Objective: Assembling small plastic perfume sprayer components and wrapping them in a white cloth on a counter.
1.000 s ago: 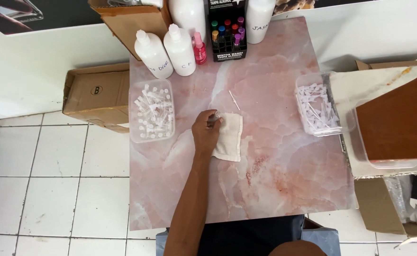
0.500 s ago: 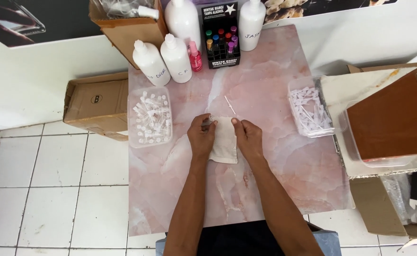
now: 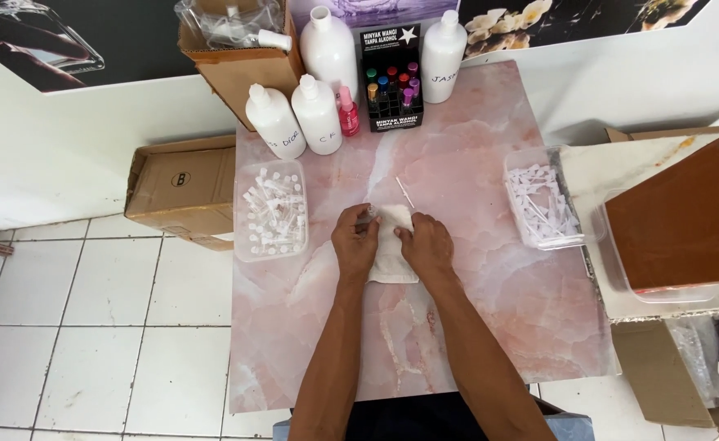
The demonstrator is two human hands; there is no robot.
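**Both hands on a white cloth at the middle of the worktop**

A small white folded cloth (image 3: pixel 392 245) lies near the centre of the pink marble-pattern worktop (image 3: pixel 474 327). The left hand (image 3: pixel 355 243) presses on its left edge with curled fingers, and a small clear thing seems to be pinched there, too small to tell. The right hand (image 3: pixel 426 242) grips the cloth's right edge, fingers closed on the fabric. A thin white stick (image 3: pixel 405 194) lies just beyond the cloth.

To the left, near the worktop edge, stands a clear plastic tray of small vials (image 3: pixel 272 211). To the right, at the opposite edge, a clear plastic tray of white caps (image 3: pixel 546 206). At the far edge stand white plastic bottles (image 3: pixel 316 113), a small pink spray bottle (image 3: pixel 348 113) and a black display box with coloured vials (image 3: pixel 392 77).

Between the cloth and the near edge the surface is bare, also around both forearms.
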